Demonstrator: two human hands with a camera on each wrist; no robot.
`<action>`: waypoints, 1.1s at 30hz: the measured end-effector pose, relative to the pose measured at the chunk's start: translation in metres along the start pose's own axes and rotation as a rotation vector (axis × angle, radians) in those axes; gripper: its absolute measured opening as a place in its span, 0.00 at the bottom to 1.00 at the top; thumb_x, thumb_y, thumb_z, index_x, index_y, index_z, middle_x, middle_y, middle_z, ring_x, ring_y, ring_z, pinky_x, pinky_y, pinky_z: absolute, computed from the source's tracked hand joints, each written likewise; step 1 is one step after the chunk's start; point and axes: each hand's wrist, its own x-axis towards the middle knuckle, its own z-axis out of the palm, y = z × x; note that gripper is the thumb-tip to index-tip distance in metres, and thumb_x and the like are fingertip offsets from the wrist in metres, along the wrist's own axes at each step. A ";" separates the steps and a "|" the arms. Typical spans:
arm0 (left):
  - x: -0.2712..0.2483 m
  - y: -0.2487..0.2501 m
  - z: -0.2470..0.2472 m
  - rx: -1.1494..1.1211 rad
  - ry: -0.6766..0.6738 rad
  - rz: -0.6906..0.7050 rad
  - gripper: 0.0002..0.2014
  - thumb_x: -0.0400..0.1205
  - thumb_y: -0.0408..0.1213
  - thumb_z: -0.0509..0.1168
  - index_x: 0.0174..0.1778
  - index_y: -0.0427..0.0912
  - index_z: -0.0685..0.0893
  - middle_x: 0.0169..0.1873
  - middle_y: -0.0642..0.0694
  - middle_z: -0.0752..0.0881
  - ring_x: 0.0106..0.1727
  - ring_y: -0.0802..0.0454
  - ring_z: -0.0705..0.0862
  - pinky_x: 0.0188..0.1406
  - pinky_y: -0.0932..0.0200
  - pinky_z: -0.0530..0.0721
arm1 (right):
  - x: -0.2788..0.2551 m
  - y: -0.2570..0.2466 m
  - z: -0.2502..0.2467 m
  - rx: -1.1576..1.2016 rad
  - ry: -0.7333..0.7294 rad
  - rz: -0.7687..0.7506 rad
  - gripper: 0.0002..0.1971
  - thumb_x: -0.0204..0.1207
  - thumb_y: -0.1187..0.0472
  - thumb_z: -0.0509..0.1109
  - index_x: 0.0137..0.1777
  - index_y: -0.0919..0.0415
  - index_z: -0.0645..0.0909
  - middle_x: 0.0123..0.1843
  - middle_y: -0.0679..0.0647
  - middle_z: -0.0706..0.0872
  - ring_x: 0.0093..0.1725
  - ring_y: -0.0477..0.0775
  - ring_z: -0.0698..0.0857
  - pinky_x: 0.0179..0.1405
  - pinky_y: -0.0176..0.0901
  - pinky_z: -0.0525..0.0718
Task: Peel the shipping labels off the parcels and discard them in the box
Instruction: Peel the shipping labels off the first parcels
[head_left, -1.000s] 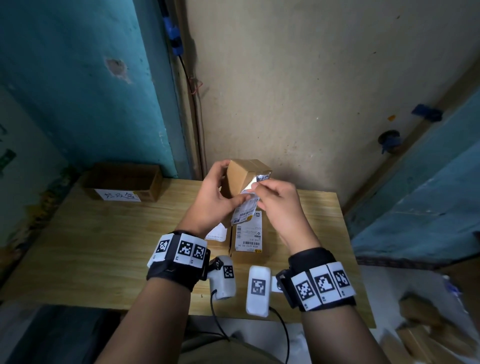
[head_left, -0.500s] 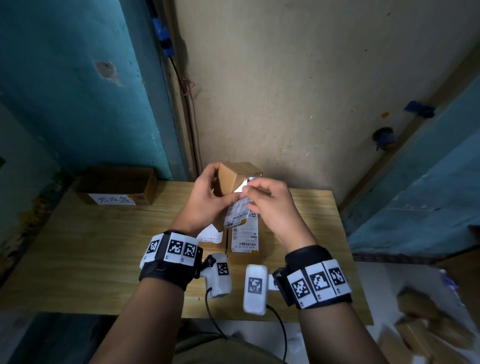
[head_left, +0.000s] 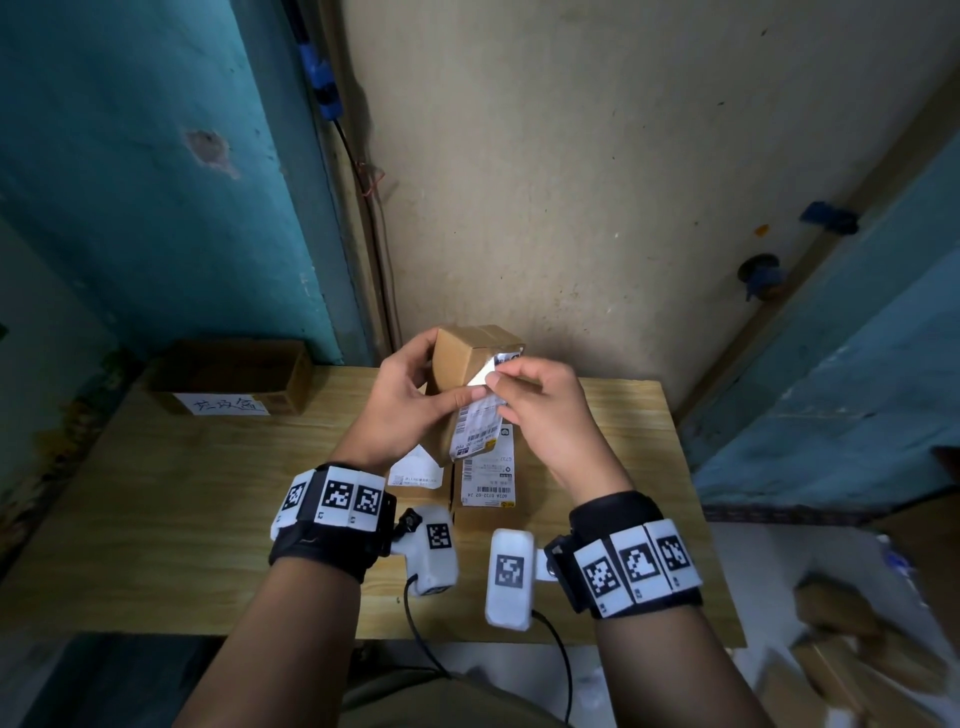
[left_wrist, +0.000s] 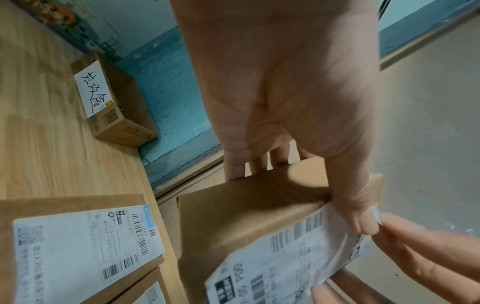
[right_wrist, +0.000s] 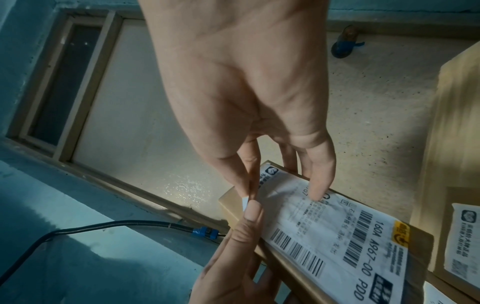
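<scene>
My left hand (head_left: 410, 400) grips a small brown parcel (head_left: 460, 358) above the table, fingers behind it and the thumb on its labelled face (left_wrist: 361, 214). The white shipping label (head_left: 478, 428) with barcodes (right_wrist: 337, 232) still sticks to most of that face. My right hand (head_left: 535, 410) pinches the label's top corner (right_wrist: 245, 202), which is lifted and shows its white back. Another right finger rests on the label. The open cardboard discard box (head_left: 291, 382), with a handwritten note (left_wrist: 91, 90), stands at the table's far left.
More brown parcels with labels (head_left: 488, 483) (left_wrist: 78, 246) lie on the wooden table (head_left: 182, 493) just under my hands. A loose white slip (head_left: 415, 470) lies beside them. Walls close the far side. Several cardboard boxes (head_left: 857, 639) sit on the floor to the right.
Both hands keep their hold. The parcel has drifted a little left in the view, and the label's lifted corner shows slightly more of its white back.
</scene>
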 end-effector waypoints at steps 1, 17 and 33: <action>-0.001 0.000 0.000 -0.006 -0.001 -0.002 0.31 0.71 0.26 0.79 0.71 0.39 0.79 0.62 0.44 0.88 0.65 0.46 0.85 0.64 0.55 0.85 | 0.000 0.001 0.000 -0.004 0.000 -0.001 0.04 0.83 0.62 0.72 0.53 0.59 0.88 0.49 0.55 0.91 0.52 0.50 0.91 0.60 0.55 0.91; -0.007 0.006 0.010 -0.021 -0.053 0.010 0.29 0.72 0.28 0.79 0.66 0.55 0.81 0.61 0.46 0.89 0.65 0.46 0.85 0.68 0.46 0.83 | -0.006 0.005 -0.009 0.008 -0.006 0.010 0.04 0.84 0.61 0.72 0.51 0.57 0.88 0.50 0.59 0.91 0.54 0.56 0.91 0.62 0.61 0.89; -0.010 0.007 0.021 0.010 -0.074 0.001 0.28 0.74 0.28 0.78 0.71 0.39 0.80 0.62 0.42 0.88 0.66 0.41 0.84 0.71 0.35 0.79 | -0.014 0.005 -0.021 0.019 0.007 0.021 0.07 0.85 0.61 0.70 0.55 0.62 0.88 0.53 0.59 0.90 0.56 0.56 0.90 0.62 0.58 0.89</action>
